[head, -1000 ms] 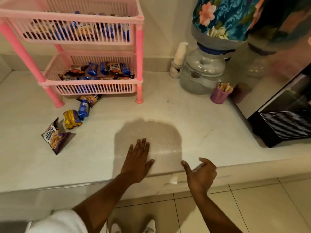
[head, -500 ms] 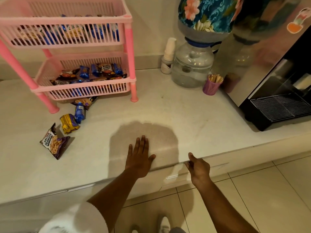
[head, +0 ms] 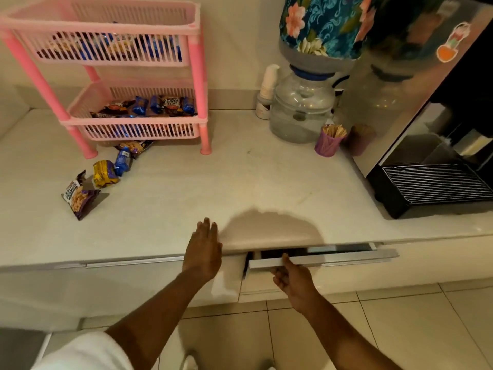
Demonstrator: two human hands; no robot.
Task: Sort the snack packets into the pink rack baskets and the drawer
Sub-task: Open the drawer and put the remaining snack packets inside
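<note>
Right hand (head: pixel 289 276) hooked under drawer (head: pixel 320 259) lip, drawer barely ajar, likely readying room for packets. Left hand (head: pixel 204 251) flat, empty, bracing on table (head: pixel 240 182) edge. Loose snack packets (head: pixel 106 173) far left of left hand, below pink rack (head: pixel 198 84).

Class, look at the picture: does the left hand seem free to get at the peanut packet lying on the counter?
Probably yes. The left hand rests open and empty at the counter edge, and the peanut packet lies in the open to its left with bare counter between them.
</note>
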